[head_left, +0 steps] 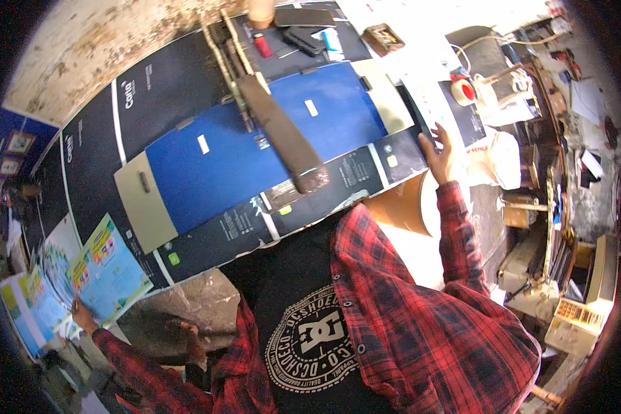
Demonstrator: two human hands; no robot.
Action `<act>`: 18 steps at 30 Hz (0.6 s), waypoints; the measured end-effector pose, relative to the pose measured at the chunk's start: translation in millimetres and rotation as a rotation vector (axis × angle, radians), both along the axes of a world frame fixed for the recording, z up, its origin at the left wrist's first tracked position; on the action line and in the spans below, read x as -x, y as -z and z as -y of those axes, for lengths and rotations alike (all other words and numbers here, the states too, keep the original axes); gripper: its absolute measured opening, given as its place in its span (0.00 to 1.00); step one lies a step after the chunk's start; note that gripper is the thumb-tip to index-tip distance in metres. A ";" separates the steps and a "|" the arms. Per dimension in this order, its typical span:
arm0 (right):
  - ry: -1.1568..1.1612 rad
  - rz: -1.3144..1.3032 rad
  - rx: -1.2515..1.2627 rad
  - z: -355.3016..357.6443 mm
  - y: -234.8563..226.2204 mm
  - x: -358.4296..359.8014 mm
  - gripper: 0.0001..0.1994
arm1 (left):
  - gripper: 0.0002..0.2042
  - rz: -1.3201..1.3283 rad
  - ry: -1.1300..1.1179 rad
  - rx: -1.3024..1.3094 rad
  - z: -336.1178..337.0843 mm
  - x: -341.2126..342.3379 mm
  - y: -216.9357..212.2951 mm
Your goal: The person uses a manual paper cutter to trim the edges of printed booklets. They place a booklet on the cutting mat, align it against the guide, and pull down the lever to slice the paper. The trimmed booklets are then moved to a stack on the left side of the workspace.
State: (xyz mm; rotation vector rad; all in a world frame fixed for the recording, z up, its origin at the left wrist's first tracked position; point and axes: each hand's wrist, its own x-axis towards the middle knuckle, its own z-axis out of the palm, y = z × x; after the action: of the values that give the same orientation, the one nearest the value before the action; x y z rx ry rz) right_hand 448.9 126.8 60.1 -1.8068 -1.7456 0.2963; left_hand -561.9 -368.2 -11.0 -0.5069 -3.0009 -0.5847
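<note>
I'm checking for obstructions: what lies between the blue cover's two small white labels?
In the head view, a long brown bar lies between the labels, beside a thin stick's end.

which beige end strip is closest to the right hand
The beige strip at the right end of the blue surface, up and left of the right hand; the other strip, at the left end, lies farther away.

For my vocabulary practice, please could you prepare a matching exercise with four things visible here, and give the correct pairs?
1. left hand
2. brown bar
3. blue panels
4. tape roll

A. pale, with a red inner ring
B. at the edge of colourful printed sheets
C. with beige end pieces on both outer sides
D. extending over the blue panels

Pairs: 1-B, 2-D, 3-C, 4-A
</note>
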 end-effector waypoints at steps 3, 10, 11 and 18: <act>0.179 0.265 -0.112 -23.1 11.7 -102.7 0.32 | 0.36 -0.247 -0.201 0.461 -62.2 -31.0 20.1; 0.117 0.303 0.278 -79.1 19.7 -160.8 0.46 | 0.28 -0.070 0.430 -0.338 -151.3 -136.1 -45.9; 0.115 0.336 0.336 -83.8 13.2 -148.4 0.47 | 0.27 0.026 0.487 -0.385 -167.4 -173.5 -75.0; 0.162 0.295 0.468 -106.2 13.9 -109.6 0.55 | 0.24 0.250 0.949 -0.312 -209.4 -436.9 -235.4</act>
State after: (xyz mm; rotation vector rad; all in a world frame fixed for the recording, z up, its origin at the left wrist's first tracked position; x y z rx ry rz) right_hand 558.5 233.0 46.2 -2.4173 -1.8154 0.4147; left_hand -125.0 -158.8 224.5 -1.9478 -2.6034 -1.1839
